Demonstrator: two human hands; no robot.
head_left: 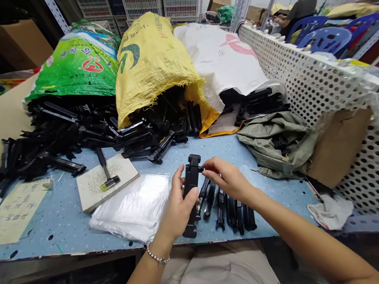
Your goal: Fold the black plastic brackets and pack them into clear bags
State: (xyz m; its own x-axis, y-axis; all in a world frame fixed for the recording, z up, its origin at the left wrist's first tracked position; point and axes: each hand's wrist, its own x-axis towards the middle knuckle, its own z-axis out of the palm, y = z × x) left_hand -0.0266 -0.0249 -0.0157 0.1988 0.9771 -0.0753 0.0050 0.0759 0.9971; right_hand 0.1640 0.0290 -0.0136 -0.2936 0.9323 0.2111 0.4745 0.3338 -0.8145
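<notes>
Held part: one black plastic bracket (191, 183), above the blue speckled workbench (62, 235), near its front edge.
Axis: long, running away from the person, far end leaning slightly right.
Left hand (177, 208): closed around the bracket's middle; a beaded bracelet (157, 255) on the wrist.
Right hand (227, 179): narrow pinch on the bracket's far end.
Just right: a row of about eight similar black parts (223, 209), exact count unclear, lying side by side.
Left of hands: one clear plastic bag (131, 208); one small mallet (106, 169) on one pale board (109, 188).
Beyond: three spilled sacks, green (76, 64), yellow (154, 65), white (221, 55), amid heaped black parts (63, 135).
Right: one olive cloth (278, 146); a perforated metal panel (356, 132).
Far right: one seated co-worker (301, 5).
</notes>
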